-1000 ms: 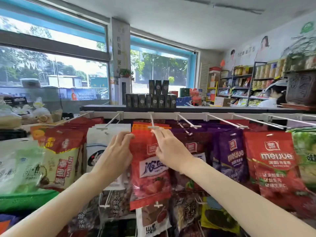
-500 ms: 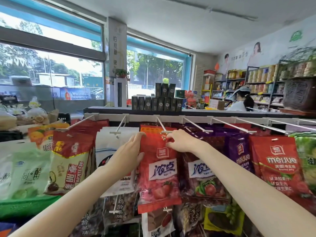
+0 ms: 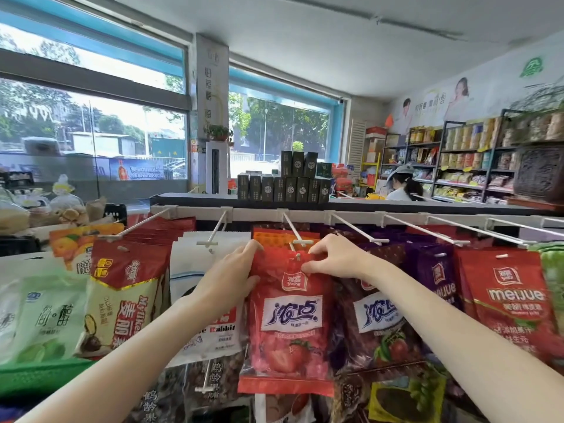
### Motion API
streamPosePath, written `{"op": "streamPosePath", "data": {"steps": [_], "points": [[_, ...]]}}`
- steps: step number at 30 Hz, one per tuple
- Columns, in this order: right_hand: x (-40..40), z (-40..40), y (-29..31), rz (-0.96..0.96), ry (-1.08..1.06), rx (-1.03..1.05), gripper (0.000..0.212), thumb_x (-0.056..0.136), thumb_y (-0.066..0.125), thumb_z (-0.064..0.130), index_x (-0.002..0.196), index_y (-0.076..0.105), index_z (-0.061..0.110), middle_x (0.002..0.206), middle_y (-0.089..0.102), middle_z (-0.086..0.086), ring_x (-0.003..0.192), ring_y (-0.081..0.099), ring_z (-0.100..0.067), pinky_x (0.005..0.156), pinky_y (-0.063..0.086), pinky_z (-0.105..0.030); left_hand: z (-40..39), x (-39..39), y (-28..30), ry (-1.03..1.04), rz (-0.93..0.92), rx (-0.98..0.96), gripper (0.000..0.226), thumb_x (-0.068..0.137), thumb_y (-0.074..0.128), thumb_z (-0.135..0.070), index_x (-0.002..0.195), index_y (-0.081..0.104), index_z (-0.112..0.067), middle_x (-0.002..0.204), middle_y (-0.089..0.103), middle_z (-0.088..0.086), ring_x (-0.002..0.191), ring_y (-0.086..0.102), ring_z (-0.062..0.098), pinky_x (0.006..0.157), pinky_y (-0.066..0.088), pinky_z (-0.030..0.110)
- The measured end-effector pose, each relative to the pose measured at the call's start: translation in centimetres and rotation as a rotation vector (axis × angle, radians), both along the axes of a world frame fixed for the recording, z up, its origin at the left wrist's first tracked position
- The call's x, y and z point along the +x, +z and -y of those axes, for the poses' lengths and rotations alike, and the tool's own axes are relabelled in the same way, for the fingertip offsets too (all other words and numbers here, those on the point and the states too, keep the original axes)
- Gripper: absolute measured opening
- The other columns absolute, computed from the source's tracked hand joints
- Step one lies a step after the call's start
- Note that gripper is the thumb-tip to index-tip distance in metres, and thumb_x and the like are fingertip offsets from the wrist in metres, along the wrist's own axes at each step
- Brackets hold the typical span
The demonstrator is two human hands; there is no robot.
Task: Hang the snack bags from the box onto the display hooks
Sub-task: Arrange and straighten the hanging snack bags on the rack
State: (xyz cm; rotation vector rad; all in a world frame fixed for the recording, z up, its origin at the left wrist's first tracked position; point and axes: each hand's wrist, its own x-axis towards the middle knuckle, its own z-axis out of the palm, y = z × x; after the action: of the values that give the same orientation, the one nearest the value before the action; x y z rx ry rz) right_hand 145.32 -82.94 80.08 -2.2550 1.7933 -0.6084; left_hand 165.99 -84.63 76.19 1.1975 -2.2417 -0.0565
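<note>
Red snack bag (image 3: 285,325) upright, long axis vertical, face outward.

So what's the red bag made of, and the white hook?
The red bag looks like thin glossy plastic film: it shines and crinkles where the hands pinch its top, and the lower part seems see-through. The white hook looks like smooth white plastic or painted wire; which one is hard to tell.

Single head view, close, facing forward over display hooks (image 3: 297,236) toward shop windows (image 3: 91,132)
</note>
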Motion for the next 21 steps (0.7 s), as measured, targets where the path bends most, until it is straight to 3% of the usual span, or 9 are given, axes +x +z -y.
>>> {"op": "streamPosePath", "data": {"steps": [3, 5, 9, 13, 15, 16, 18, 21], "points": [[0.4, -0.4, 1.0, -0.053, 0.000, 0.040, 0.038, 0.082, 0.068, 0.032, 0.082, 0.067, -0.006, 0.066, 0.052, -0.005, 0.061, 0.043, -0.016, 0.058, 0.034, -0.027, 0.1, 0.1, 0.2, 0.005, 0.040, -0.014, 0.038, 0.087, 0.060, -0.014, 0.118, 0.040, -0.019, 0.119, 0.058, -0.002, 0.103, 0.057, 0.017, 0.087, 0.048, 0.030], [1.0, -0.4, 2.1, -0.248, -0.041, 0.075, 0.039, 0.084, 0.065, 0.037, 0.081, 0.066, -0.002, 0.061, 0.049, 0.001, 0.055, 0.042, -0.014, 0.053, 0.033, -0.024, 0.2, -0.1, 0.2, 0.048, 0.094, -0.038, 0.036, 0.086, 0.060, -0.015, 0.116, 0.039, -0.018, 0.115, 0.059, -0.001, 0.101, 0.060, 0.019, 0.084, 0.051, 0.034], [2.2, -0.7, 3.4, -0.661, -0.185, 0.143, 0.050, 0.087, 0.053, 0.056, 0.060, 0.049, 0.013, 0.062, 0.049, 0.003, 0.061, 0.049, -0.016, 0.071, 0.046, -0.030, 0.3, -0.7, 0.0, 0.116, 0.134, -0.093, 0.028, 0.089, 0.052, -0.011, 0.112, 0.037, -0.016, 0.110, 0.058, 0.002, 0.091, 0.061, 0.020, 0.076, 0.054, 0.034], [1.4, -0.3, 2.7, -0.644, -0.237, 0.063, 0.050, 0.081, 0.059, 0.058, 0.072, 0.044, 0.012, 0.080, 0.052, 0.002, 0.079, 0.051, -0.021, 0.073, 0.044, -0.033, -0.8, -1.5, 0.2, 0.192, 0.145, -0.241, 0.038, 0.092, 0.044, -0.011, 0.126, 0.029, -0.017, 0.121, 0.036, 0.003, 0.099, 0.052, 0.018, 0.066, 0.050, 0.025], [1.4, -0.2, 2.3, -0.514, -0.223, 0.023, 0.051, 0.076, 0.064, 0.059, 0.064, 0.045, 0.014, 0.074, 0.050, 0.003, 0.077, 0.048, -0.019, 0.068, 0.042, -0.031, -1.5, -2.3, 0.9, 0.199, 0.135, -0.310, 0.040, 0.093, 0.042, -0.017, 0.130, 0.027, -0.015, 0.125, 0.031, 0.004, 0.102, 0.048, 0.017, 0.065, 0.047, 0.021], [1.6, -0.1, 2.2, -0.436, -0.210, -0.012, 0.049, 0.074, 0.065, 0.060, 0.065, 0.052, 0.014, 0.074, 0.051, 0.002, 0.080, 0.050, -0.019, 0.070, 0.044, -0.031, -1.6, -2.9, 1.4, 0.204, 0.148, -0.340, 0.038, 0.093, 0.041, -0.020, 0.129, 0.030, -0.012, 0.126, 0.031, 0.005, 0.105, 0.045, 0.017, 0.069, 0.047, 0.022], [2.0, 0.3, 2.1, -0.452, -0.182, -0.172, 0.051, 0.073, 0.064, 0.062, 0.085, 0.065, 0.012, 0.093, 0.056, -0.002, 0.103, 0.048, -0.023, 0.091, 0.043, -0.040, -1.1, -3.9, 2.2, 0.218, 0.257, -0.371, 0.033, 0.091, 0.040, -0.024, 0.121, 0.042, -0.009, 0.128, 0.038, 0.006, 0.112, 0.040, 0.021, 0.086, 0.044, 0.029], [1.8, 2.0, 1.6, -0.515, -0.093, -0.138, 0.063, 0.071, 0.065, 0.063, 0.112, 0.057, 0.015, 0.120, 0.052, -0.006, 0.120, 0.040, -0.027, 0.103, 0.035, -0.046, 0.3, -4.8, 3.1, 0.195, 0.481, -0.189, 0.046, 0.089, 0.037, -0.038, 0.121, 0.051, -0.007, 0.142, 0.038, 0.008, 0.133, 0.022, 0.027, 0.110, 0.020, 0.043]]}}
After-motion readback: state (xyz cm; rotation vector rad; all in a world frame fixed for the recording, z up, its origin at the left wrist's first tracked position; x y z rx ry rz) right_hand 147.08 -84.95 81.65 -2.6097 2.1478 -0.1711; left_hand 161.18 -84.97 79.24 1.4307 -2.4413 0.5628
